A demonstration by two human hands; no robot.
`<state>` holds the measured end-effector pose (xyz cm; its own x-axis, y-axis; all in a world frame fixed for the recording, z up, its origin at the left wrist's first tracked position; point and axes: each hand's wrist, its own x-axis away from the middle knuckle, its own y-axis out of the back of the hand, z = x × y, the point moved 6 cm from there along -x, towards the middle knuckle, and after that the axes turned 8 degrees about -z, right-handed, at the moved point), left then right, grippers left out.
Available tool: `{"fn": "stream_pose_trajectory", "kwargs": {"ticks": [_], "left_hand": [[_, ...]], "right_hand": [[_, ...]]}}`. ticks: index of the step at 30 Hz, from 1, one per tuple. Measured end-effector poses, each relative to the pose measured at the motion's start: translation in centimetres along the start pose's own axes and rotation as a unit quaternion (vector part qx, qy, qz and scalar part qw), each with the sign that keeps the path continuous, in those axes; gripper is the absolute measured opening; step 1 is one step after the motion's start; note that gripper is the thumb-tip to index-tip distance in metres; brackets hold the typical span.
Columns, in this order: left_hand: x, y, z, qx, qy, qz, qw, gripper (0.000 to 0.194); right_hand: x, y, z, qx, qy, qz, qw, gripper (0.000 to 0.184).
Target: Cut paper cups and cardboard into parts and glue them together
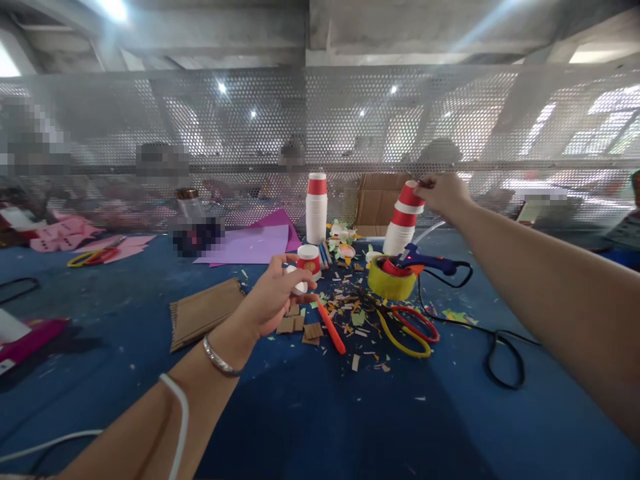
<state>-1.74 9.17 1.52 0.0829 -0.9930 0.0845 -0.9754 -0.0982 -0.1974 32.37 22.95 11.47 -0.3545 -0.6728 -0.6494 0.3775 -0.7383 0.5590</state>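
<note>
My left hand (273, 293) is closed round a small red and white paper cup (309, 260), held just above the blue table (320, 413). My right hand (443, 193) reaches far out, its fingers pinched on the top of a leaning stack of red and white cups (404, 220). That stack tilts to the right. A second, upright stack of cups (317, 208) stands to its left. Below the right hand a blue glue gun (430, 262) rests on a yellow tape roll (393, 280).
Red and yellow scissors (407, 327), an orange pen (331, 328), paper scraps and cardboard pieces (203, 313) litter the middle. The glue gun's black cord (500, 353) loops at the right. Purple paper (255, 243) and a perforated metal screen (320, 133) stand behind. More scissors (95, 255) lie far left.
</note>
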Motion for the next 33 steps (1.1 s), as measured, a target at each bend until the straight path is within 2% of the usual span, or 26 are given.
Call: {"fn": "stream_pose_trajectory", "kwargs": {"ticks": [4,10,15,17,19,22,24,26,30,33], "left_hand": [[-0.2,0.1,0.3,0.006,-0.001,0.019,1.0,0.047],[-0.5,0.1,0.8,0.037,0.014,0.024,0.999,0.048],[-0.1,-0.2,0.7,0.051,0.036,0.041,0.997,0.055],[0.4,-0.7,0.5,0.053,0.038,0.071,0.995,0.059],[0.9,-1.1,0.4,0.05,0.042,0.103,0.993,0.065],[1.6,-1.7,0.5,0.057,0.046,0.146,0.987,0.071],[2.0,-2.2,0.8,0.064,0.044,0.172,0.982,0.07],[2.3,-2.8,1.3,0.06,0.043,0.191,0.979,0.067],[2.9,-4.0,1.9,0.042,0.03,0.212,0.976,0.054],[3.1,-4.6,2.1,0.022,0.035,0.213,0.976,0.05]], "right_hand": [[0.4,-0.5,-0.1,-0.005,0.016,0.019,1.0,0.042],[0.7,-0.5,-0.4,-0.043,0.024,0.027,0.998,0.028],[2.3,0.0,1.4,-0.116,0.032,0.017,0.993,0.021],[4.3,0.5,2.8,-0.151,0.047,0.015,0.987,0.02],[7.2,0.9,4.6,-0.19,0.072,0.039,0.978,0.021],[12.6,1.1,7.2,-0.243,0.106,0.122,0.956,0.018],[16.0,1.1,8.5,-0.269,0.122,0.165,0.941,0.023],[18.7,0.9,9.4,-0.313,0.127,0.223,0.914,0.023],[21.3,-0.1,9.2,-0.331,0.079,0.28,0.898,0.021],[21.7,-0.5,8.6,-0.325,0.071,0.278,0.901,0.021]]}}
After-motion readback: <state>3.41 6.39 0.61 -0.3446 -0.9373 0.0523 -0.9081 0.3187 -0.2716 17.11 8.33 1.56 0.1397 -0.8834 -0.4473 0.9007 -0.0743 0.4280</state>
